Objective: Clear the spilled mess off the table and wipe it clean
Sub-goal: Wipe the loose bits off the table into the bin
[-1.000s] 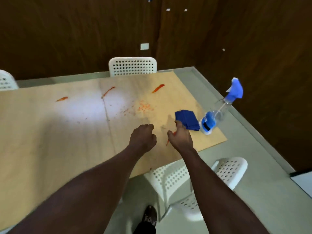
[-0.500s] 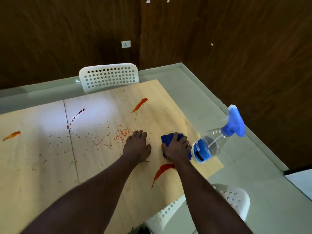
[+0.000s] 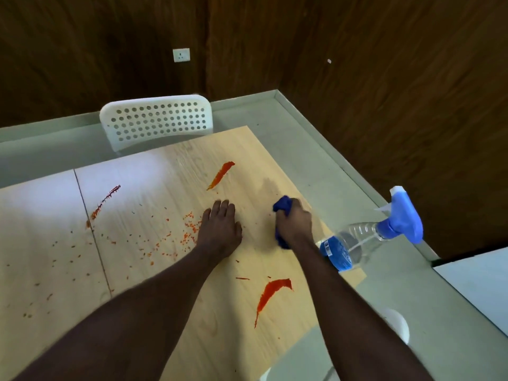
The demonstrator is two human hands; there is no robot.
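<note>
My right hand (image 3: 295,225) grips a bunched blue cloth (image 3: 281,206) near the right edge of the light wooden table (image 3: 165,171). My left hand (image 3: 220,229) rests flat on the table, fingers straight, just right of a scatter of orange-red crumbs (image 3: 187,235). A red sauce streak (image 3: 270,294) lies near me, below my right hand. Another red streak (image 3: 221,174) lies beyond my left hand, and a darker one (image 3: 105,200) sits to the far left.
A clear spray bottle (image 3: 365,240) with a blue trigger head and blue label stands at the table's right corner, touching my right forearm in the picture. A white perforated chair (image 3: 156,119) stands at the far side. Another white chair (image 3: 395,325) is partly visible below right.
My right hand went from lying flat over the cloth to bunching it up in a fist. My left hand stayed flat on the table. The camera view moved closer.
</note>
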